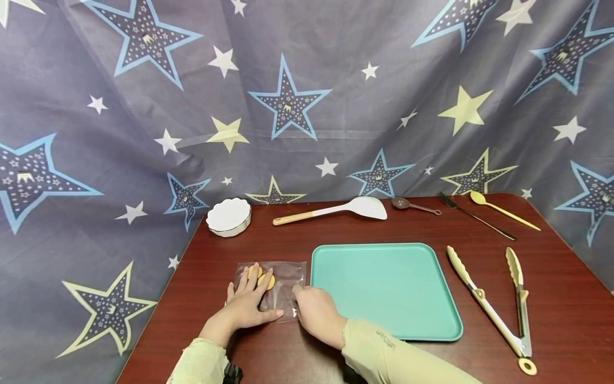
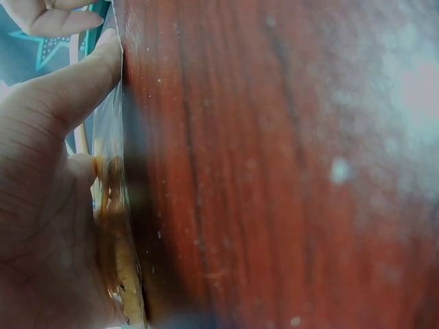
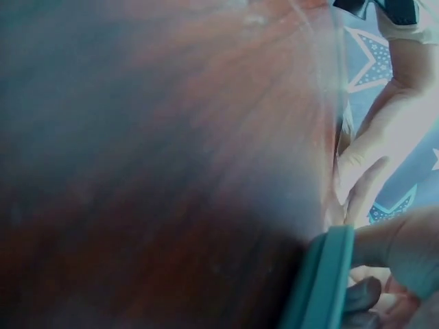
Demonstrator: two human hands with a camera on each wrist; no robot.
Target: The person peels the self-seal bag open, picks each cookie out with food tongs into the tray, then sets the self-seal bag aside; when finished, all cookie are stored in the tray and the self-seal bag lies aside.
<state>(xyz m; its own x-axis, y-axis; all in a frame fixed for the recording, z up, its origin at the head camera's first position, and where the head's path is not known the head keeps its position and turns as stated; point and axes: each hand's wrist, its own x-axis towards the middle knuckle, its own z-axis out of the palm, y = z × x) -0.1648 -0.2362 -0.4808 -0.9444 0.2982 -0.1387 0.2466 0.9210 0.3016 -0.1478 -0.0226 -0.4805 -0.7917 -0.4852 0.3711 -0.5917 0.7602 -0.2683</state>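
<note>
A clear plastic bag lies flat on the table, left of the tray. Inside its left part are round yellow biscuits, partly hidden by fingers. With fingers spread, my left hand presses on the bag and the biscuits; its thumb reaches toward the bag's lower right corner. My right hand has its fingers curled at the bag's right edge and pinches it there, with the fingertips largely hidden in the head view. From the left wrist, the bag appears edge-on beneath the thumb.
A turquoise tray borders the right hand. Tongs lie spread to its right. Along the back are white fluted dishes, a white spatula, a brown measuring spoon, a dark slim utensil and a yellow spoon.
</note>
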